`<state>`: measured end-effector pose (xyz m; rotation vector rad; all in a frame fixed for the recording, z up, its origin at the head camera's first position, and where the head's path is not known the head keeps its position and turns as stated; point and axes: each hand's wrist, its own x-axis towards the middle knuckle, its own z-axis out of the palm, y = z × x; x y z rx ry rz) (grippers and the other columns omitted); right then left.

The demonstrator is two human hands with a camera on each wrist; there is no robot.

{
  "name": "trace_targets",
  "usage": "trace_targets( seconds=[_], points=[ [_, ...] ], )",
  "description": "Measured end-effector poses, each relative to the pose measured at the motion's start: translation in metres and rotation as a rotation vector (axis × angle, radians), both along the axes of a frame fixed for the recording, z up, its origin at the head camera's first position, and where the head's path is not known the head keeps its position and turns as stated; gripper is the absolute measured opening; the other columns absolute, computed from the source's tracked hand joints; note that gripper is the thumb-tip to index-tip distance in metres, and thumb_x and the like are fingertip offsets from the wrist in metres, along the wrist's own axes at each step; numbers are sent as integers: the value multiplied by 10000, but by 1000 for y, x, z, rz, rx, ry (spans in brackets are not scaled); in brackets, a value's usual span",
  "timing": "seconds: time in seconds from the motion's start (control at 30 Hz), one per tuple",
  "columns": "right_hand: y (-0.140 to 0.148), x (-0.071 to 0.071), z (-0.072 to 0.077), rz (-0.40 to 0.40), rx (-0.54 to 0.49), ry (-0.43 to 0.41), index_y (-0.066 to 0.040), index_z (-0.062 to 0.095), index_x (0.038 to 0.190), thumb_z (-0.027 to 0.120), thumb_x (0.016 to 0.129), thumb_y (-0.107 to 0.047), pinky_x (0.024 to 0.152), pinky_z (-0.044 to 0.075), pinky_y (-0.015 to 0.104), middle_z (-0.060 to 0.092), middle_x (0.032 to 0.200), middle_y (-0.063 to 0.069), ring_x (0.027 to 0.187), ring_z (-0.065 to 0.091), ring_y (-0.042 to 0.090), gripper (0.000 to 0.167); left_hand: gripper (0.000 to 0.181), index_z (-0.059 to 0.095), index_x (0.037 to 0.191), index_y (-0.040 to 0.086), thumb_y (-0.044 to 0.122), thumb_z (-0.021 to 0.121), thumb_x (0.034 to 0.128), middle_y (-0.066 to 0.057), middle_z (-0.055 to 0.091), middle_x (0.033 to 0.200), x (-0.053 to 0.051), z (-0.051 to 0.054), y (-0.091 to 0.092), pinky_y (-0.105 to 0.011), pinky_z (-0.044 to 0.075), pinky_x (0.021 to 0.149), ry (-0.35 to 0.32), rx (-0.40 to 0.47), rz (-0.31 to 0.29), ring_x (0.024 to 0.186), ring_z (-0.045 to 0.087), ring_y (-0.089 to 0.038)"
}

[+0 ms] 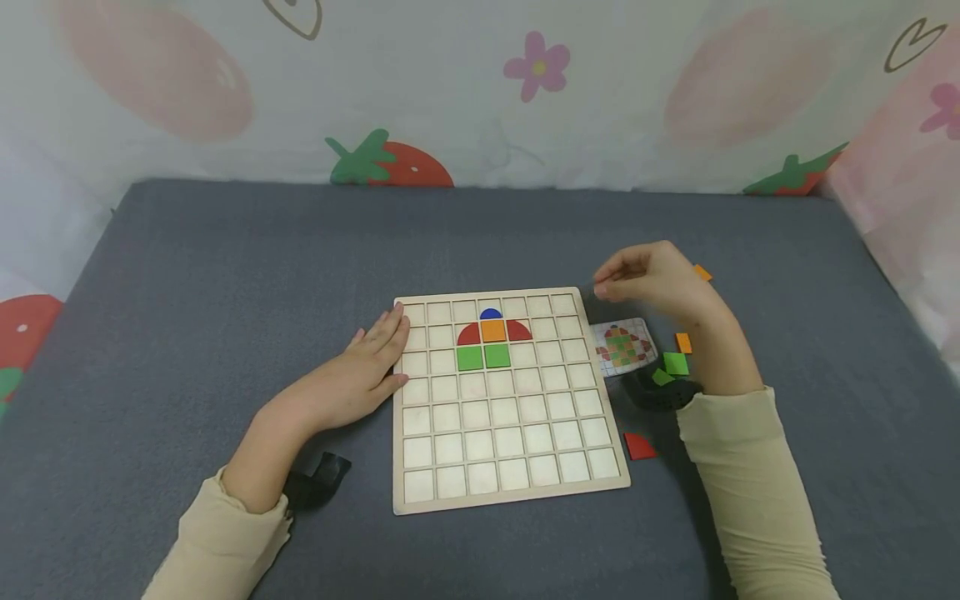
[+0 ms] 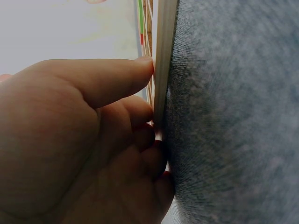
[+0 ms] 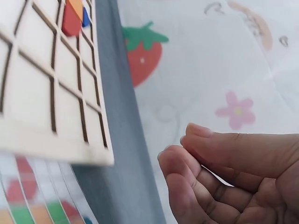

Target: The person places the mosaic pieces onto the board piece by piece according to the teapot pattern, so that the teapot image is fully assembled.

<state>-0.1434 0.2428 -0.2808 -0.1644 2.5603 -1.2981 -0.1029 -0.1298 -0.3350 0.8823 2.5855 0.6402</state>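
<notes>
A wooden grid board (image 1: pixel 512 400) lies on the table. In its upper part are a blue semicircle (image 1: pixel 491 314), an orange square (image 1: pixel 492 331) between two red curved pieces (image 1: pixel 468 334), and two green squares (image 1: pixel 469 358) below. My left hand (image 1: pixel 356 375) rests at the board's left edge, its fingertips and thumb touching the rim (image 2: pixel 163 60). Past the board's upper right corner, my right hand (image 1: pixel 652 279) is raised with fingers loosely curled. In the right wrist view, nothing shows between thumb and fingers of that hand (image 3: pixel 224 182).
A printed pattern card (image 1: pixel 624 346) lies partly under the board's right edge. Near the right forearm are green pieces (image 1: pixel 675 363), orange pieces (image 1: pixel 683 343) and a red piece (image 1: pixel 640 447). Black straps (image 1: pixel 318 483) hang at both wrists. A patterned cloth (image 1: pixel 600 108) stands behind the table.
</notes>
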Motion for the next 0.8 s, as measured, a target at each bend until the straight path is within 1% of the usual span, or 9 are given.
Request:
trace_targets(
  seconds=[0.17, 0.33, 0.43, 0.57, 0.67, 0.8],
  points=[
    [17, -1, 0, -81, 12, 7, 53, 638, 1094, 692, 874, -168, 850, 465, 380, 670, 920, 18, 886, 623, 228, 317, 638, 102, 1472, -84, 175, 448, 1003, -218, -27, 1550, 0, 0, 0, -525, 88, 1112, -6, 0, 1, 1423, -3, -342],
    [35, -2, -2, -158, 62, 15, 17, 646, 1091, 695, 874, -233, 817, 453, 386, 673, 874, -63, 849, 611, 189, 335, 636, 108, 1471, -84, 178, 449, 1003, -218, -23, 1550, 0, 1, 0, -526, 89, 1112, -4, 3, 0, 1423, 1, -340],
    [46, -3, -5, -203, 56, 2, 24, 633, 1120, 684, 882, -255, 828, 462, 383, 674, 873, -91, 848, 623, 175, 370, 633, 115, 1470, -88, 184, 448, 1005, -224, -16, 1549, 0, 2, 1, -532, 93, 1109, 0, 13, -3, 1423, 8, -345],
    [60, -4, -10, -242, 50, -13, 49, 597, 1174, 649, 907, -256, 836, 476, 332, 660, 873, -124, 835, 630, 94, 408, 634, 110, 1470, -88, 180, 447, 1005, -221, -19, 1551, 0, 1, 0, -529, 88, 1111, -4, 10, -1, 1424, 1, -339],
    [70, -4, -15, -279, 55, -9, 57, 596, 1167, 645, 910, -247, 803, 477, 276, 647, 850, -147, 806, 622, 47, 400, 635, 101, 1472, -85, 174, 444, 1005, -213, -30, 1552, -1, 1, 0, -520, 78, 1115, -11, 0, 2, 1425, -9, -330],
    [80, -4, -23, -327, 60, 0, 60, 609, 1134, 662, 897, -217, 742, 480, 215, 631, 812, -160, 756, 611, 16, 368, 635, 95, 1474, -79, 177, 439, 1006, -206, -41, 1554, -2, 0, 0, -514, 70, 1117, -17, -2, 4, 1426, -19, -324]
  ],
)
